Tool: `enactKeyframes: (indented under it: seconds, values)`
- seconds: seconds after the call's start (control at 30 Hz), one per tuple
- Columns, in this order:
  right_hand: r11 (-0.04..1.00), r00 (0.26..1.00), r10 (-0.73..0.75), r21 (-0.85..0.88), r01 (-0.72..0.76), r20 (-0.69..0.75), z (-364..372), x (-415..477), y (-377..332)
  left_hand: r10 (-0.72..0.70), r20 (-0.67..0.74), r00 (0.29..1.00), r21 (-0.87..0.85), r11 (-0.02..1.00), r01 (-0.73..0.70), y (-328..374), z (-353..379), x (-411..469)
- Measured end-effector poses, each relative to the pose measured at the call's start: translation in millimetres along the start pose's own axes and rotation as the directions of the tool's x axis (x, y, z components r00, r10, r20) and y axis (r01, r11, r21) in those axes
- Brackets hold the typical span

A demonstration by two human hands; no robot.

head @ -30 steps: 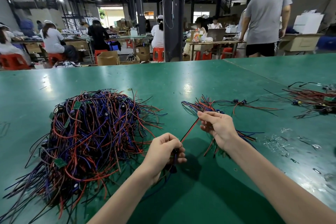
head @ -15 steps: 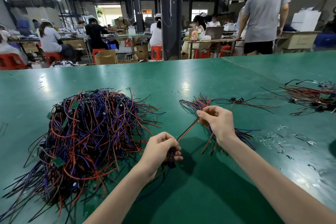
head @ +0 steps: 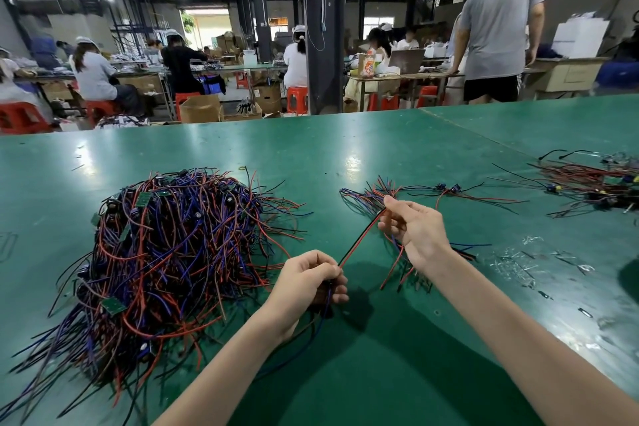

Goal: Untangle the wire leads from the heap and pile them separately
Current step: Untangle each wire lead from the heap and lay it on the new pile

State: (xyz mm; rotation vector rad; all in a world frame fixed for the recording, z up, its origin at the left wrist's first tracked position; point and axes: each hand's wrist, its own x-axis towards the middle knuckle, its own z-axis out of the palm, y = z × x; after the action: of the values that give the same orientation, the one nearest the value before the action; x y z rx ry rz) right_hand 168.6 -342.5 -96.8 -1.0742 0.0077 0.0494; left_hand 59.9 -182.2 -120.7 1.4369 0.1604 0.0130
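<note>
Red, blue and black wires form the heap [head: 166, 252] at the left of the table [head: 311, 156]; small green boards sit among them. The left hand [head: 307, 282] is just right of the heap, fingers curled tight round the lower end of one lead [head: 361, 239]; dark strands trail from under this hand toward the heap, so a hard pull is likely to drag neighbours out or knot them tighter. The lead, a red and black pair, runs taut up to the right hand [head: 415, 232], which pinches its upper end between thumb and fingertips; excess tension may break the pinch or strain the wire ends. Beneath and beyond the right hand lies the pile [head: 366, 195] of freed leads; a careless drop may snag it. A further bundle [head: 587, 183] lies far right, well apart. Writing: none legible; background packaging is too blurred to read.
</note>
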Motion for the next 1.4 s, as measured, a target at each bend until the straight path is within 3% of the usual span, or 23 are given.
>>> enactKeyframes:
  seconds: [0.17,0.43,0.8,1.1,1.4]
  values:
    - [0.982,0.992,0.127,0.141,-0.124,-0.012,-0.6,3.4,-0.1,-0.004,0.044,0.999,-0.034,0.999,0.006,1.2,1.6,-0.1]
    - [0.999,0.999,0.03,0.017,-0.03,0.032,-4.7,5.2,4.1,-0.039,-0.005,0.999,-0.031,0.999,0.039,2.3,2.3,-2.4]
    - [1.0,0.999,0.0,0.025,-0.001,0.052,-2.2,6.0,8.5,-0.047,0.001,0.999,-0.054,0.997,0.047,2.4,-2.6,-0.2]
    - [0.995,0.995,-0.098,-0.019,0.097,-0.018,-5.4,7.1,10.1,-0.114,0.004,0.993,-0.153,0.982,0.113,6.4,-0.8,1.8]
    - [0.976,0.985,-0.174,-0.137,0.17,-0.015,-9.8,12.4,9.4,-0.04,0.076,0.996,-0.05,0.998,0.044,3.1,-3.8,0.4]
